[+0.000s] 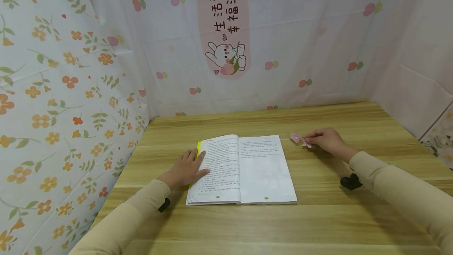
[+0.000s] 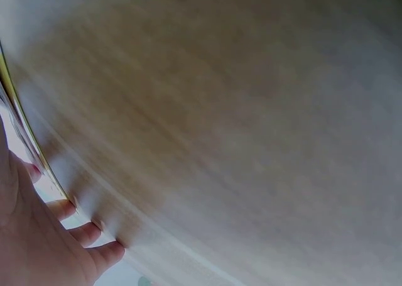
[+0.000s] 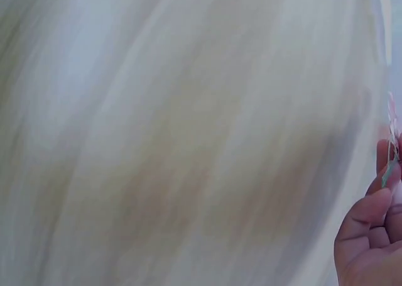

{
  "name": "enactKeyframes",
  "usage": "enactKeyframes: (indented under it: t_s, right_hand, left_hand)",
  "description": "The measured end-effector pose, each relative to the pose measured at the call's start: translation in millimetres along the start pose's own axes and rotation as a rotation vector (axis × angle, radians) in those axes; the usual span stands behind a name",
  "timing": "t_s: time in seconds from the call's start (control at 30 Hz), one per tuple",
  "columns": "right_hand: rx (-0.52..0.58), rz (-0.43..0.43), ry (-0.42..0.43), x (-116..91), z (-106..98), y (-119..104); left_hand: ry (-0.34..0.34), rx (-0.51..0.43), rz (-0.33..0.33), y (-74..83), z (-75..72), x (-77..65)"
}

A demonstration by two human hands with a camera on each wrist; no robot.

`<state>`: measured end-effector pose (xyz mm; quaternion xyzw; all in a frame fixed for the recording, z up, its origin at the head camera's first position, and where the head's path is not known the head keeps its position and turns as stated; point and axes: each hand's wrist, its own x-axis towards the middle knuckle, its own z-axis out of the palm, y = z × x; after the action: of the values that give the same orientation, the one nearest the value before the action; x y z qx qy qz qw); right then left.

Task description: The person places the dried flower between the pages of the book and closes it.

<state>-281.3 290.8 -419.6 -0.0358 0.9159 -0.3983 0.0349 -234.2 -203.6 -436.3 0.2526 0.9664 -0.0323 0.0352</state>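
An open book [image 1: 260, 172] with printed pages lies on the wooden table. My left hand [image 1: 185, 168] rests at its left edge, the thumb over the left page and the other fingers spread along the side. In the left wrist view the fingertips [image 2: 108, 253] of that hand touch the table beside the book's edge. My right hand [image 1: 329, 140] pinches a pink flower [image 1: 297, 138] between thumb and fingers, just right of the book's upper right corner. In the right wrist view, a bit of green shows on the flower [image 3: 393, 113] near the fingers.
The wooden table [image 1: 247, 227] runs back to a printed cloth [image 1: 304, 50] with a rabbit picture. A flower-patterned cloth [image 1: 53, 129] hangs along the left side. A dark object [image 1: 350, 182] shows beneath the right wrist.
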Motion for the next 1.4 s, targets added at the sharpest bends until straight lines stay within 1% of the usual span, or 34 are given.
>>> enactKeyframes:
  t_s: [0.13, 0.27, 0.43, 0.53, 0.63, 0.8, 0.93, 1.07, 1.4]
  right_hand:
    - [0.126, 0.05, -0.053, 0, 4, -14]
    - [0.228, 0.073, -0.106, 0, 10, -31]
    - [0.305, 0.078, -0.176, 0, 23, -53]
    - [0.343, 0.077, -0.208, 0, 34, -64]
    - [0.381, 0.095, -0.227, 2, 48, -74]
    - [0.404, 0.139, -0.233, 4, 73, -88]
    - [0.399, 0.174, -0.212, 2, 90, -99]
    - [0.378, 0.197, -0.184, -2, 103, -108]
    - [0.345, 0.185, -0.153, -8, 126, -123]
  left_hand:
    - [0.007, 0.013, 0.0, 0.9, -1.8, -0.2]
    - [0.006, 0.007, -0.001, 1.8, -3.2, -0.7]
    - [0.005, 0.002, -0.002, 1.4, -2.5, -0.2]
    - [0.007, 0.009, -0.002, 0.5, -1.3, 0.6]
    - [0.01, 0.01, -0.001, 0.2, -1.2, 1.1]
    - [0.012, 0.012, 0.004, -0.5, -0.5, 1.4]
    - [0.007, 0.014, 0.004, -1.1, 1.0, 1.4]
    - [0.009, 0.021, 0.006, -2.0, 2.9, 1.8]
    - [0.018, 0.017, 0.002, -1.5, 2.2, 1.4]
